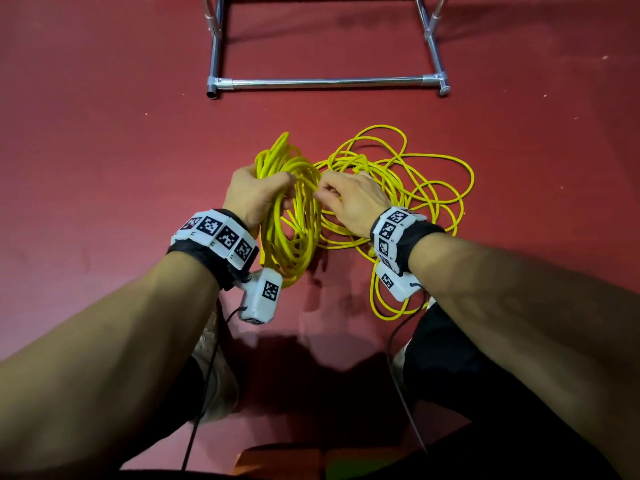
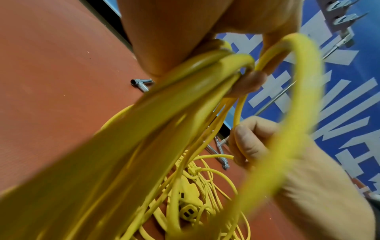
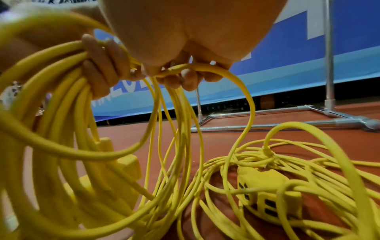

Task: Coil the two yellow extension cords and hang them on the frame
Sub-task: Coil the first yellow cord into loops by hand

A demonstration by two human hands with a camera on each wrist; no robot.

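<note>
yellow cord fills the near field. the left hand (image 1: 256, 195) is curled round the top of a gathered coil (image 1: 294, 237), its fingers (image 3: 102, 65) wrapped over many bunched loops so that the turns hang together below the fist, a grip that probably keeps the finished loops from springing apart. just beside it, the right hand (image 1: 349, 202) pinches a single strand (image 2: 238, 116) between thumb and bent fingers, close against the top of the coil — judged to be the next loop being fed across to the holding hand. both wrists carry white bands printed with black-and-white markers (image 1: 221, 237).

beyond and to the right of the hands, the second cord (image 1: 415, 188) lies loose on the floor in wide, overlapping loops, uncoiled; whether the pinched strand runs into this heap cannot be told. a yellow multi-outlet socket block (image 3: 265, 190) rests among these strands, and another yellow block (image 3: 125, 164) shows beside the held loops in the right wrist view.

the surface is a dull red floor (image 1: 104, 133) with a fine ribbed texture. farther off stands the metal tube frame (image 1: 325, 83), its base rails on the floor and its uprights rising out of view — nothing hangs on the parts shown. behind it a blue banner (image 3: 287, 65) with white lettering runs along the wall. by this layout, one coil is well advanced and neither cord is yet hung.
</note>
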